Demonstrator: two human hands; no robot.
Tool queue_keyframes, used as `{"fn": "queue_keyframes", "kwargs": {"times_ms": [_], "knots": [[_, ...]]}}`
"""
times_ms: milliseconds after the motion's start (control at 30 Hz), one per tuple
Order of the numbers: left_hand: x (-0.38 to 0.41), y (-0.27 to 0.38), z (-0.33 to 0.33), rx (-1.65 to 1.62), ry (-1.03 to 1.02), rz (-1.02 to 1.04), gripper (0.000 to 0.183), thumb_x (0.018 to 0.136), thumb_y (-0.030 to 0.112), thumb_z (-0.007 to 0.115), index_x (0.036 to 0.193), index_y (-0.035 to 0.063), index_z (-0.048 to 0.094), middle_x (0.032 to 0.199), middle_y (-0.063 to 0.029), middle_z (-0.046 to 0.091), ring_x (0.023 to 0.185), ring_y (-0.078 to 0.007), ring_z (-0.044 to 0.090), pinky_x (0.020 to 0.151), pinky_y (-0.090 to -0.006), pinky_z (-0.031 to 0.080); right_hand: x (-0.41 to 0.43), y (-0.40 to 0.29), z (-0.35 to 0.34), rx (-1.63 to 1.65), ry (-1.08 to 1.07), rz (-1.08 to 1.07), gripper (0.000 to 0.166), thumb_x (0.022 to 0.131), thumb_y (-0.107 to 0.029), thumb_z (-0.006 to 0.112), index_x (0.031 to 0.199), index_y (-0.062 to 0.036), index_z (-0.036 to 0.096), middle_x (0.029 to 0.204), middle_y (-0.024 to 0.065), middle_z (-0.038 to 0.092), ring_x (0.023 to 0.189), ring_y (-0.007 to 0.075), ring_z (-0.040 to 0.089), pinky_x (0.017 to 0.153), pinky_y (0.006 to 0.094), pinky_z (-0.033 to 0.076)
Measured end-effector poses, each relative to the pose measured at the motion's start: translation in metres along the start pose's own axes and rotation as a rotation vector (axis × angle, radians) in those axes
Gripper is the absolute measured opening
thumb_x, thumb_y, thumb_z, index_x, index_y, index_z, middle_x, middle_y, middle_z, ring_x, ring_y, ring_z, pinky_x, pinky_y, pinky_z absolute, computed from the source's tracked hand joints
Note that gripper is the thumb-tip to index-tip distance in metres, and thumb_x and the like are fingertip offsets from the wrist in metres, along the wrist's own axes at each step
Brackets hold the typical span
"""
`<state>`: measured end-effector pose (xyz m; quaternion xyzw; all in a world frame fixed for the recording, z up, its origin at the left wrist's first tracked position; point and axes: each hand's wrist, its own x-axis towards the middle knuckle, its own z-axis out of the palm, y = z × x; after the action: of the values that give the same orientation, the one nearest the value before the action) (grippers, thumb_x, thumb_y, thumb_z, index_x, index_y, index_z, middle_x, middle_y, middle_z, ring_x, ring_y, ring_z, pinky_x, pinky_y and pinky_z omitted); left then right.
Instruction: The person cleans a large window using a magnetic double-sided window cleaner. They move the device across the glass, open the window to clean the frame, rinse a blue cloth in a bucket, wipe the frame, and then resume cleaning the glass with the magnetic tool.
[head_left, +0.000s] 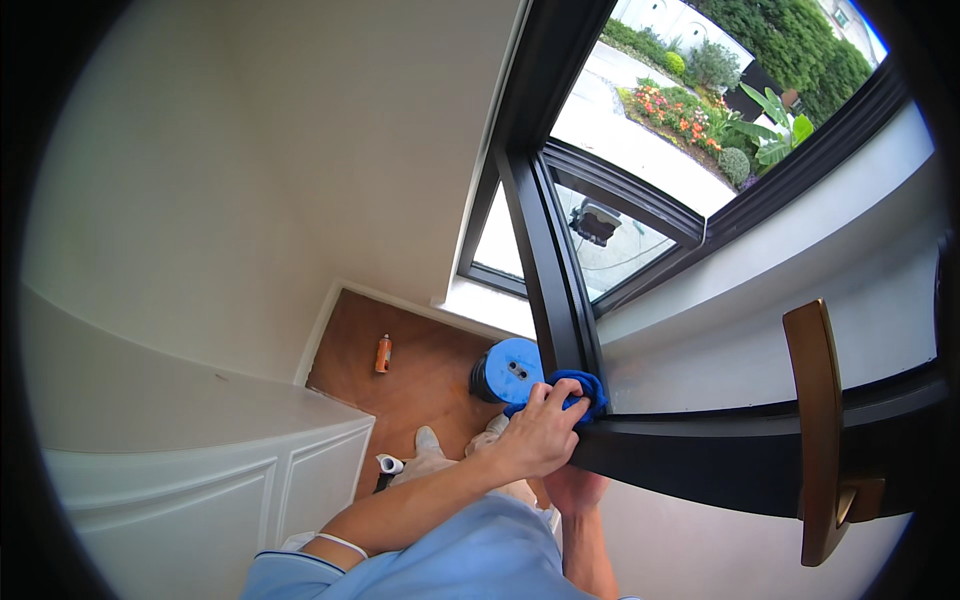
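Note:
My left hand (541, 433) holds a bunched blue cloth (587, 390) against the lower corner of a black window sash (555, 285), which stands swung open into the room. Just below that corner is my right hand (576, 487), close to the underside of the frame; its fingers are mostly hidden, so what it grips cannot be seen. A bronze-coloured window handle (817, 420) sticks out from the sash at the right.
On the brown floor stand a blue-topped bucket or drum (512, 370) and an orange spray can (383, 354). A white roll (390, 464) lies near my feet. White panelled woodwork (225, 487) is at left, and the window sill (487, 304) runs behind the sash.

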<state>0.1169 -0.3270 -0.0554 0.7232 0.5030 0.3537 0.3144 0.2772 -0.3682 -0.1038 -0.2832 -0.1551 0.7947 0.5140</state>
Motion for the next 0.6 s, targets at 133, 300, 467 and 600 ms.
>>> {"fn": "queue_keyframes", "kwargs": {"times_ms": [133, 300, 467, 600], "knots": [[-0.0002, 0.0014, -0.0034, -0.064, -0.061, -0.045, 0.05, 0.085, 0.003, 0.059, 0.134, 0.0041, 0.067, 0.14, -0.0132, 0.051, 0.116, -0.0417, 0.05, 0.104, -0.0506, 0.052, 0.0015, 0.0, 0.0005, 0.006, 0.0, -0.023, 0.081, 0.106, -0.07, 0.042, 0.166, -0.0156, 0.037, 0.168, 0.0058, 0.042, 0.155, 0.0274, 0.042, 0.127, 0.0484, 0.034], [0.0035, 0.0009, -0.0039, -0.131, -0.089, -0.073, 0.049, 0.083, 0.003, 0.058, 0.13, 0.0036, 0.069, 0.137, -0.0103, 0.054, 0.118, -0.0384, 0.051, 0.102, -0.0503, 0.054, 0.0021, -0.0028, -0.0005, -0.044, -0.005, -0.013, 0.083, 0.104, -0.071, 0.044, 0.165, -0.0159, 0.037, 0.166, 0.006, 0.043, 0.154, 0.0269, 0.042, 0.126, 0.0483, 0.035], [0.0058, 0.0008, -0.0037, -0.116, -0.121, -0.107, 0.047, 0.083, 0.002, 0.058, 0.128, 0.0041, 0.07, 0.137, -0.0085, 0.055, 0.119, -0.0369, 0.052, 0.099, -0.05, 0.056, 0.0057, -0.0015, 0.0006, -0.057, -0.043, -0.004, 0.082, 0.103, -0.071, 0.047, 0.164, -0.0161, 0.038, 0.166, 0.0061, 0.044, 0.153, 0.0274, 0.043, 0.125, 0.0484, 0.037], [0.0075, 0.0006, -0.0027, -0.112, -0.136, -0.104, 0.044, 0.085, 0.003, 0.06, 0.128, 0.005, 0.071, 0.137, -0.0073, 0.055, 0.119, -0.0363, 0.052, 0.099, -0.0499, 0.057, 0.0072, -0.0001, -0.0004, -0.045, -0.043, 0.003, 0.082, 0.103, -0.07, 0.048, 0.164, -0.0169, 0.039, 0.166, 0.0065, 0.043, 0.153, 0.0283, 0.043, 0.125, 0.0484, 0.038]]}}
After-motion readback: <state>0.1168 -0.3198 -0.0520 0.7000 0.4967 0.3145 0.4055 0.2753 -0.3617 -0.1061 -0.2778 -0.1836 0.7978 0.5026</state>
